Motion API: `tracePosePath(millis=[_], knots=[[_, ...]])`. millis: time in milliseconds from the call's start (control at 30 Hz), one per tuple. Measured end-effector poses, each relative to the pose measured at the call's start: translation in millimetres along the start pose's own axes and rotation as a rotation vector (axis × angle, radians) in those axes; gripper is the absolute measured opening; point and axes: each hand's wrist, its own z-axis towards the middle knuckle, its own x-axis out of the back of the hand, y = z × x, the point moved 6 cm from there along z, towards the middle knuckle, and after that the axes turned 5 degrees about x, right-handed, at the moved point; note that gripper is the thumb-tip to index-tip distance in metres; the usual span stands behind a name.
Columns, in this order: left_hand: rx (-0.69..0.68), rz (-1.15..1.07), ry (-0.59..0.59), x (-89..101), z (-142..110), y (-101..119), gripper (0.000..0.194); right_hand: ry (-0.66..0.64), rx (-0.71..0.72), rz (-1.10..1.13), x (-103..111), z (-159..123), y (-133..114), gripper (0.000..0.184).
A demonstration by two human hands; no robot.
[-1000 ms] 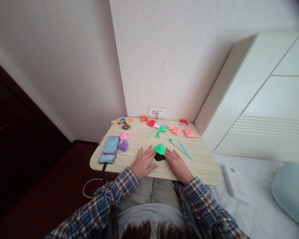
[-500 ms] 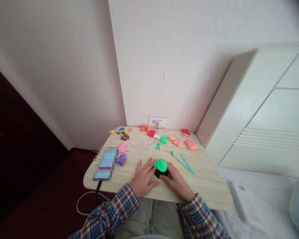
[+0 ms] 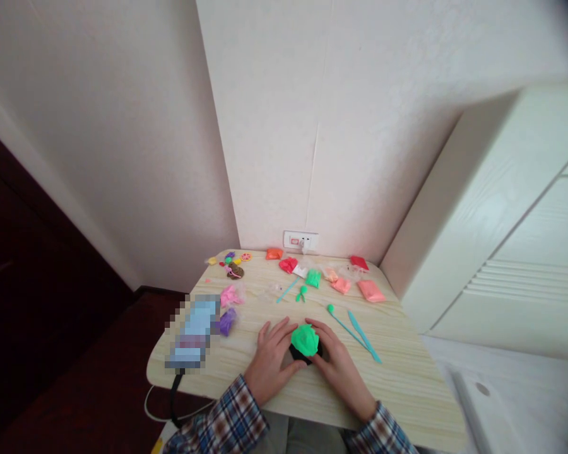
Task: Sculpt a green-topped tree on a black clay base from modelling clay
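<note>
A bright green modelling-clay piece sits on a black base near the front of the table. My left hand curves around its left side, index fingertip by the green edge and thumb by the black base. From the right, my right hand closes around it with thumb and fingers. Just beyond lie a small green clay piece, a blue stick tool, a ball-ended tool with green on its tip, and a flat blue clay knife.
A blurred phone with a cable lies at the left edge. Purple, pink, orange, green and coral clay packets are spread about. A brown clay piece is at back left. A wall socket is behind.
The view has shifted, so the table appears lower and larger. My left hand has come in closer around the green clay piece; my right hand stays on it.
</note>
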Motion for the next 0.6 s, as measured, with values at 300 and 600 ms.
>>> tracePosePath(millis=[300, 600], knots=[[0.187, -0.208, 0.067, 3.1, 12.7, -8.1, 0.026, 0.022, -0.051, 0.057, 0.5, 0.6, 0.7, 0.031], [0.21, -0.205, 0.03, 2.9, 16.7, -2.1, 0.015, -0.067, 0.003, -0.008, -5.1, -6.2, 32.1, 0.034]])
